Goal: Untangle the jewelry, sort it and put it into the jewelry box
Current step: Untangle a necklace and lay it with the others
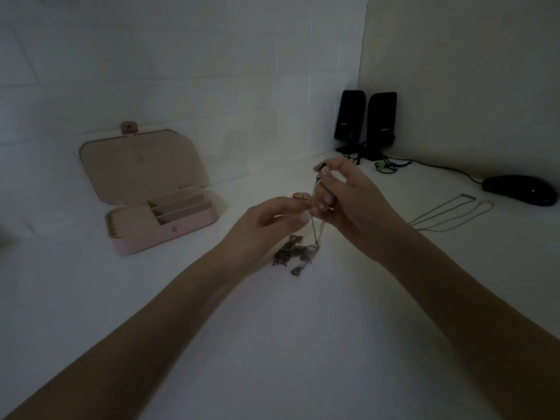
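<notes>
Scene: a dimly lit white table point(272, 344) set into a corner of pale walls, seen from above the person's two bare forearms.
Right hand point(342, 195): raised above the table, to the right of the box; its grip is closed, thumb and fingertips pinching a thin chain point(316, 228) near its top, the other fingers curled below.
Left hand point(272, 216): just left of the right hand, fingers curled in toward the chain; a small reddish-gold piece point(301, 197) shows at its fingertips, though whether the hand pinches it or the chain cannot be told in the low light.
Tangle point(292, 253): a dark knot of jewelry lies on the table below both hands, the chain running down into it.
Box point(160, 219): pink, open, well to the left of the hands, its lid propped back toward the wall, its compartments showing no jewelry.
Necklaces point(448, 215): two pale loops laid out flat on the table, right of the hands and far from the box.
Corner: two black speakers point(365, 119) and a black mouse point(519, 189), on the far right.
</notes>
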### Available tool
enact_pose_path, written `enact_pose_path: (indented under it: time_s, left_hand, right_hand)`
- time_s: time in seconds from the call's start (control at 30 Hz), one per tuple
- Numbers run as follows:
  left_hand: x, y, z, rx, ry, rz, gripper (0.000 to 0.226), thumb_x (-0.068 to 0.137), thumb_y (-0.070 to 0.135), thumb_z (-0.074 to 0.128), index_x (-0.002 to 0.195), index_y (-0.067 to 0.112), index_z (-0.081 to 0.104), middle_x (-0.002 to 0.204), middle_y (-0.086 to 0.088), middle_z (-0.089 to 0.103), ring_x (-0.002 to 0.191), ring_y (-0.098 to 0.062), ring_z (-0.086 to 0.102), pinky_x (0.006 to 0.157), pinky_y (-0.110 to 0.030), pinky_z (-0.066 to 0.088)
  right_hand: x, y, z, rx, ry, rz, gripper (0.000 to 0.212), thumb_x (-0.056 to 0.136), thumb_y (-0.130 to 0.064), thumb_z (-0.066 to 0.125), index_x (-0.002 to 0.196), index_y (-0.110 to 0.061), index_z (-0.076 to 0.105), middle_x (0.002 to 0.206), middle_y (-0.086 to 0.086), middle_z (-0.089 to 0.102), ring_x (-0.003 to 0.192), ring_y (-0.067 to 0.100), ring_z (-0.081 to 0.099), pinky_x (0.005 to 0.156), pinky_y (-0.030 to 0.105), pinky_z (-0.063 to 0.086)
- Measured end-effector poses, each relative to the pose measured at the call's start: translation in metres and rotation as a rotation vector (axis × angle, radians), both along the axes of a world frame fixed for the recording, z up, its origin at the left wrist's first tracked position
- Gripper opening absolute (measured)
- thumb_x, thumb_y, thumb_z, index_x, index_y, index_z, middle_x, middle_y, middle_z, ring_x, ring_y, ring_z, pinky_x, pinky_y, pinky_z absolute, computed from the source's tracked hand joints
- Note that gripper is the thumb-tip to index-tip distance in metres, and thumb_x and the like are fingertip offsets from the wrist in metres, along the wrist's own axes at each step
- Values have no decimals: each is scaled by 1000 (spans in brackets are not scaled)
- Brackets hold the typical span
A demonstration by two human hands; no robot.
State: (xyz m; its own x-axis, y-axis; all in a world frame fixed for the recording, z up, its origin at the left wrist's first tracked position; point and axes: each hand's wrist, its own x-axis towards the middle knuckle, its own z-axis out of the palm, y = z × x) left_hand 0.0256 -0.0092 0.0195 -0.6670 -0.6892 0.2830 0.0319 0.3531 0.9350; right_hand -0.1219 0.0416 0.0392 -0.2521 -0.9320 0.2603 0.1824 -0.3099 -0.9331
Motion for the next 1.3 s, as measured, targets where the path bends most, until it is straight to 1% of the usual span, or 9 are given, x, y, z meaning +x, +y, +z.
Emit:
enact_pose_path:
  time_s: [0.27, 0.37, 0.5, 0.7, 0.8, 1.0, 1.07, 1.2, 1.3]
  left_hand:
    - [-1, 4, 2, 232, -55, -190, 24, 92, -2, 48, 69, 5, 47, 66, -13, 66, 68, -20, 69, 68, -22, 55]
    - [-1, 1, 4, 153, -116, -2, 34, 91, 1, 52, 60, 8, 40, 50, -9, 50, 51, -19, 62, 49, -20, 46]
    - [5, -18, 0, 215, 102, 392, 31, 94, 3, 50, 64, 8, 40, 44, -3, 57, 53, -20, 67, 59, -28, 57]
    - [14, -29, 8, 487, 173, 514, 40, 97, 47, 40, 78, 12, 45, 41, 0, 50, 34, -14, 48, 42, -24, 48]
    - [13, -27, 8, 398, 21, 524, 61, 90, 65, 34, 64, 12, 48, 43, 0, 42, 30, -10, 32, 34, -14, 25]
    - [12, -22, 1, 275, -115, 514, 85, 77, 82, 24, 56, 5, 54, 37, -2, 40, 31, -14, 37, 37, -19, 29]
    - [14, -24, 3, 173, -81, 576, 78, 83, 76, 30, 50, 10, 56, 36, 0, 39, 32, -13, 37, 43, -23, 29]
    - [24, -25, 9, -512, -366, 932, 41, 89, 46, 52, 62, 16, 57, 54, 2, 52, 53, -16, 50, 51, -25, 30]
    - [29, -35, 7, -495, -386, 910, 35, 91, 43, 51, 69, 17, 59, 60, 5, 60, 55, -12, 55, 57, -26, 42]
  right_hand:
    - [-5, 5, 7, 42, 41, 4, 10, 100, -16, 43, 93, -15, 50, 57, -3, 35, 44, 7, 27, 35, 16, 22]
    - [-14, 6, 9, 74, 34, -171, 8, 96, -15, 49, 90, -15, 53, 54, -5, 33, 40, 6, 24, 34, 15, 21]
    - [-13, 5, 4, 208, 325, -376, 6, 90, -24, 60, 89, -17, 61, 52, -7, 42, 39, 7, 30, 37, 18, 23]
    - [-14, 6, 6, 186, 261, -372, 7, 93, -24, 58, 93, -17, 58, 49, -5, 36, 35, 6, 27, 34, 17, 23]
    - [-19, 5, 5, 143, 194, -437, 7, 94, -24, 56, 89, -19, 55, 50, -5, 34, 36, 6, 25, 34, 15, 21]
    - [-22, 4, 0, 42, 426, -703, 7, 94, -24, 54, 87, -22, 53, 53, -3, 42, 37, 4, 31, 36, 17, 27]
    - [-19, 7, 0, -17, 522, -738, 4, 95, -19, 51, 92, -16, 52, 50, -2, 39, 32, 5, 32, 33, 12, 25]
    - [-24, 7, -2, -23, 752, -867, 5, 95, -20, 52, 96, -16, 53, 51, -3, 40, 39, 8, 35, 43, 22, 32]
    - [-27, 6, 1, -34, 766, -868, 5, 95, -22, 52, 95, -17, 52, 51, -2, 40, 40, 8, 33, 44, 24, 32]
